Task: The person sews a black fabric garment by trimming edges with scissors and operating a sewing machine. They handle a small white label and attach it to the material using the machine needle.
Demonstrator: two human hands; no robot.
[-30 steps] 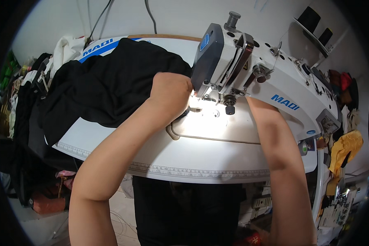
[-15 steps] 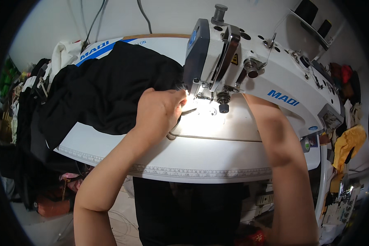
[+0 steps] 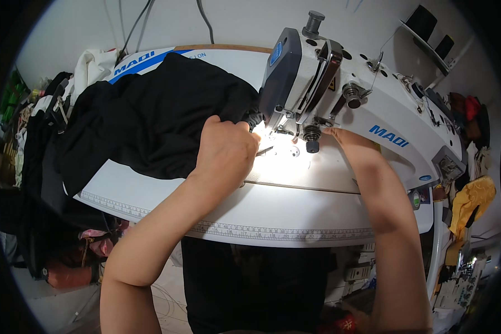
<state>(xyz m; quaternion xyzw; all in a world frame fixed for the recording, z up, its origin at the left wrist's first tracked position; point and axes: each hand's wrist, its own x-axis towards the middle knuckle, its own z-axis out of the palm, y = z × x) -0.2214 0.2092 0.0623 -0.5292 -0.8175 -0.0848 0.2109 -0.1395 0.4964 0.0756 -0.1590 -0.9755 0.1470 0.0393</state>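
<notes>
Vs. a sec ago, our L hand (image 3: 226,147) sits a bit nearer us, fingers curled at the edge of the blk cloth (image 3: 167,108); b/c of glare we can't tell if they pinch it. Our R hand (image 3: 340,138), hidden then, now partly shows beneath the sewing machine (image 3: 367,118) arm; grip unclear. Cloth's bunched on the table (image 3: 295,214), L of the machine. Prob. we're repositioning its edge.

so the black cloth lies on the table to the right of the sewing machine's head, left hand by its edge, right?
Not quite: the black cloth lies on the table to the left of the sewing machine's head, left hand by its edge, as the head view shows.
</notes>
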